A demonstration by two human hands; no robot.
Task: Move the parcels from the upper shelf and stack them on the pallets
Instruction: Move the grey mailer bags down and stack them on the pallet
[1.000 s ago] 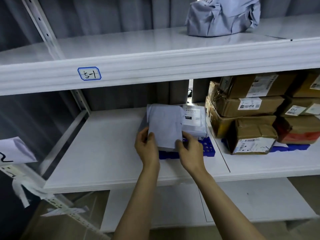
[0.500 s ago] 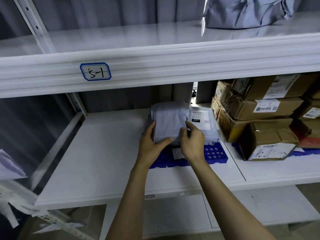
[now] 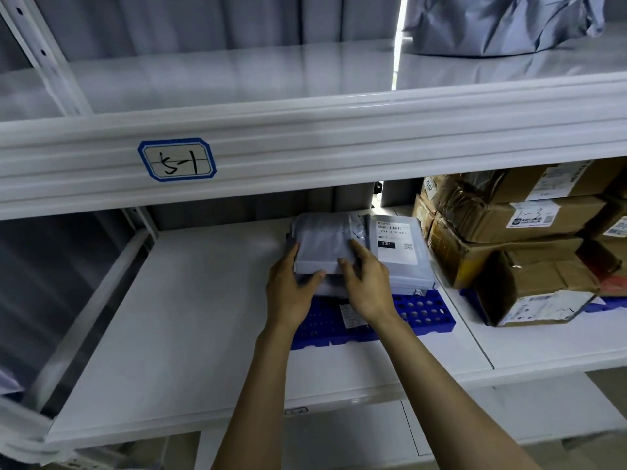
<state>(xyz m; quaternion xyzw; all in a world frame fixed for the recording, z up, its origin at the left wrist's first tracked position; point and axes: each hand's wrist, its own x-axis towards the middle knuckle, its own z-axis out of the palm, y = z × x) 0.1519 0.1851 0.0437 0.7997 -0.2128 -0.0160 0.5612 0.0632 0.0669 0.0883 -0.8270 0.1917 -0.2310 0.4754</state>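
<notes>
1. We see both hands in the middle of the frame, side by side, clamped on the same small grey parcel (image 3: pixel 322 240).
2. The left hand (image 3: pixel 291 295) grips the parcel's left edge. Its thumb lies along the near edge and its fingers wrap up the left side.
3. The right hand (image 3: pixel 369 287) holds the near right corner. Its thumb is against the near edge and its forefinger lies along the top.
4. We place the grey parcel on the middle shelf (image 3: pixel 203 317), at the centre of the frame, on top of more grey wrapping that lies over the blue pallet (image 3: pixel 425 313).
5. Just right of it, touching, lies a flat labelled parcel (image 3: pixel 403 266) whose white sticker reads 231. It also lies on the blue pallet.
6. A white slip (image 3: pixel 349 315) lies on the pallet's near part, partly hidden by the right wrist.
7. At the right of the frame we see cardboard boxes (image 3: pixel 529 283) stacked on a second blue pallet (image 3: pixel 609 304).
8. The upper shelf (image 3: pixel 305 144) crosses the frame above the hands, and a blue-bordered tag (image 3: pixel 177 160) on its front edge reads 5-1.
9. At the upper right, a large crumpled grey bag (image 3: pixel 498 25) sits on the upper shelf, cut off by the frame's top edge.
</notes>
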